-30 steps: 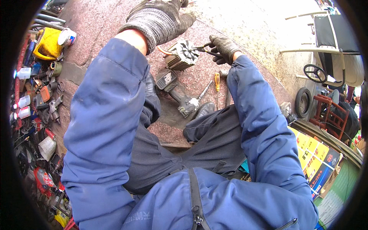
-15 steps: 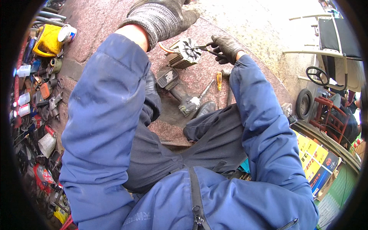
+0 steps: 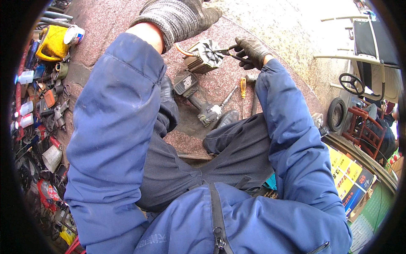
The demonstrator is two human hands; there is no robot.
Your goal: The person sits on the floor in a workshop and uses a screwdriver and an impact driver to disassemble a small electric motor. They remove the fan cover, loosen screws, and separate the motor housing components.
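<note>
Grey-knit-gloved left hand [image 3: 179, 19]: grip partly out of view, cannot tell | dark-gloved right hand [image 3: 253, 53]: grip pinching black-handled pliers [image 3: 228, 53], tips at round finned grey metal motor [image 3: 206, 56] | motor: on reddish speckled stone floor [image 3: 108, 36], inside its right edge | black cordless driver [image 3: 207, 113]: toward near edge

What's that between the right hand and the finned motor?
A black plier-like tool, gripped by the right hand, with its tip pointing at the finned motor. The head view shows this.

Speckled reddish floor [image 3: 112, 31]; on it: finned motor [image 3: 198, 64], cordless power tool [image 3: 196, 98], yellow-handled screwdriver [image 3: 243, 86], hammer [image 3: 254, 103].
</note>
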